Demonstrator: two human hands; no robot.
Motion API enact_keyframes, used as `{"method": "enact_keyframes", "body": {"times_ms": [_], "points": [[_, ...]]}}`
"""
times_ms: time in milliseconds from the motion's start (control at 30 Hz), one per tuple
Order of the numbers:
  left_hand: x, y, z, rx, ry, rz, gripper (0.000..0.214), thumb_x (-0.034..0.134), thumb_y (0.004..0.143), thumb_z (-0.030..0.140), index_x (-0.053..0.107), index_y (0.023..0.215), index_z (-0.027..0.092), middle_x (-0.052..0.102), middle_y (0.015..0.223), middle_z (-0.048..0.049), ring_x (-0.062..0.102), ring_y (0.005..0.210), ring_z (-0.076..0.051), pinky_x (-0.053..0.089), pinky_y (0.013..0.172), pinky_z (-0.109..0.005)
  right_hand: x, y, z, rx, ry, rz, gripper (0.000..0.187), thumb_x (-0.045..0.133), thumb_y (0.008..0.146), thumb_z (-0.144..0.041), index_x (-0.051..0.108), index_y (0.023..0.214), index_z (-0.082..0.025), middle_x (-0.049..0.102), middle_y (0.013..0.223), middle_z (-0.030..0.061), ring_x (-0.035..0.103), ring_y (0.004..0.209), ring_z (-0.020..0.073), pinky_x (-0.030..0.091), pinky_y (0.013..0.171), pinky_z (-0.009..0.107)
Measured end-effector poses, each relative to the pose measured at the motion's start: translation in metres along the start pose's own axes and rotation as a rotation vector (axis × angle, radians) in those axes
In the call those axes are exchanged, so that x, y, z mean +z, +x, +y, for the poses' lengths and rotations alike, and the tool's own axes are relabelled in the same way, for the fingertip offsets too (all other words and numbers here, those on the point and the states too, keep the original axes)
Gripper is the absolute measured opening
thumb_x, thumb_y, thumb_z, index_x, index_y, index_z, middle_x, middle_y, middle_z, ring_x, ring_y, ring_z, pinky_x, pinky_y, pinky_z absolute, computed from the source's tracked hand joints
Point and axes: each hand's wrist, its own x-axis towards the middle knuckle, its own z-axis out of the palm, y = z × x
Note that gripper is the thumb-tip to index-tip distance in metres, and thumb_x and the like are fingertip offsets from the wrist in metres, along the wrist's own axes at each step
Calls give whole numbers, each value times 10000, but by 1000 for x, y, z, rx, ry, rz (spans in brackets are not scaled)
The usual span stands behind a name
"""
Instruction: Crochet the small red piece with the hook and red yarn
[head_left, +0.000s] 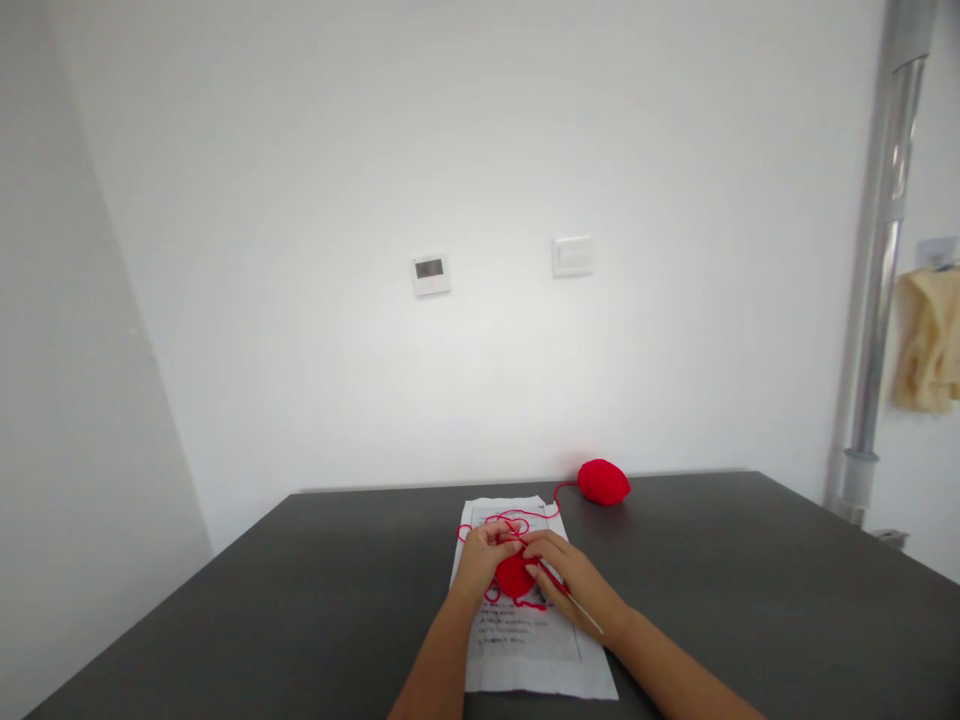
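Between my hands is a small round piece of red crochet work (514, 578). My left hand (484, 560) pinches its upper left edge, thumb and fingers closed. From the right, my right hand (566, 580) is closed on a thin crochet hook (583, 612), whose pale shaft sticks out below the palm toward the wrist. The hook's tip is hidden at the fingers. Loose loops of red yarn (517, 515) lie around the fingertips, and one strand runs back to a red ball of yarn (604, 482) at the table's far edge.
A creased printed sheet of paper (536, 665) lies under my hands on the dark table (337, 590). Behind stands a white wall with a thermostat (430, 274) and a switch (572, 256). At the right are a metal pipe (885, 280) and a hanging yellowish cloth (930, 340).
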Motion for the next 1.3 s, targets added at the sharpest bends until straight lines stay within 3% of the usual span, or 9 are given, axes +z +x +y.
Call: {"method": "enact_keyframes", "body": {"times_ms": [267,467,833,1133,1300], "points": [[-2,-1,-1,-93,-193,-20,426,795,463,221,675,856,111,659,655,-54,575,583,-154,417,606,-278,3,0,5,-39,-47,2,204,393,887,-182,534,1021,-245,566,1093,77,552,1007,194,473,877,321],[-4,-4,-1,-172,-338,-128,368,763,532,193,663,870,89,655,671,-79,586,594,-143,432,596,-257,3,2,3,-123,-110,-25,230,407,874,-155,549,1037,-233,557,1117,79,545,1019,206,478,879,344],[-2,-3,-7,-183,-458,-125,230,733,583,192,658,772,84,650,687,-77,567,578,-116,426,562,-224,10,3,9,-139,-156,-30,245,407,872,-135,536,1066,-212,485,1223,93,477,1128,213,440,944,360],[4,-4,-2,-106,-321,29,351,778,483,200,668,792,77,653,646,-76,578,551,-136,420,551,-242,6,2,3,-113,-178,-13,219,376,884,-131,501,1049,-202,519,1133,97,506,1067,203,459,916,354],[4,-3,-5,-64,-240,41,422,792,458,223,683,845,95,670,670,-77,593,584,-146,433,596,-255,4,3,2,-90,-166,-32,190,366,884,-130,508,994,-190,527,1101,108,521,1035,200,464,901,354]]}}
